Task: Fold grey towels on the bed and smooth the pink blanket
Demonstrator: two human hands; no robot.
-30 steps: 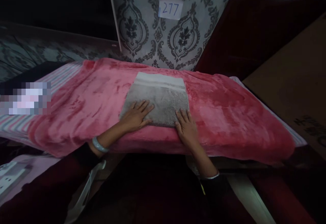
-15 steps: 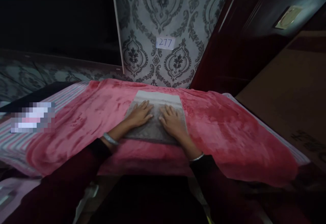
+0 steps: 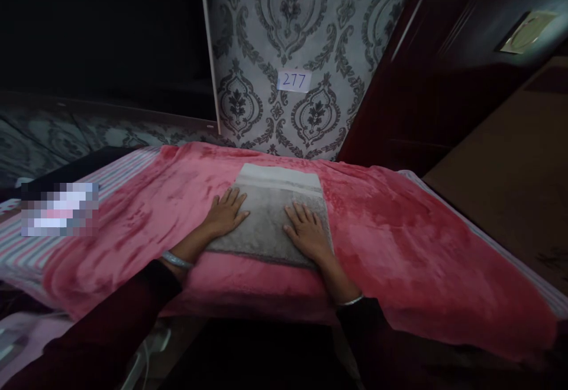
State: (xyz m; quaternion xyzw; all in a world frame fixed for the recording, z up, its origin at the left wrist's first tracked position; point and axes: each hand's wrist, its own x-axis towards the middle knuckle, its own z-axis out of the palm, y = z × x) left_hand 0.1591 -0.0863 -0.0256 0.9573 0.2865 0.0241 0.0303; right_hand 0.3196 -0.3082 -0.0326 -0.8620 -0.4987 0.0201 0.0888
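Note:
A grey towel [image 3: 266, 218] with a pale band along its far edge lies flat, in a roughly square shape, on a pink plush blanket [image 3: 390, 248]. Flat on the towel's left side rests my left hand [image 3: 225, 212], fingers spread, the thumb pointing inward. My right hand [image 3: 307, 230] presses on the towel's right part, its fingers stretched out too. Neither hand grips anything. Each wrist wears a silvery bangle.
Striped cloth [image 3: 122, 171] shows under the blanket at the left, near a blurred-out item [image 3: 60, 209]. A large dark screen [image 3: 102, 41] stands behind. Patterned wallpaper carries a paper label [image 3: 294, 81]. A cardboard box [image 3: 501, 147] is at the right.
My left hand has slid left and toward me on the towel. My right hand has come slightly nearer to me. The camera view has shifted a little.

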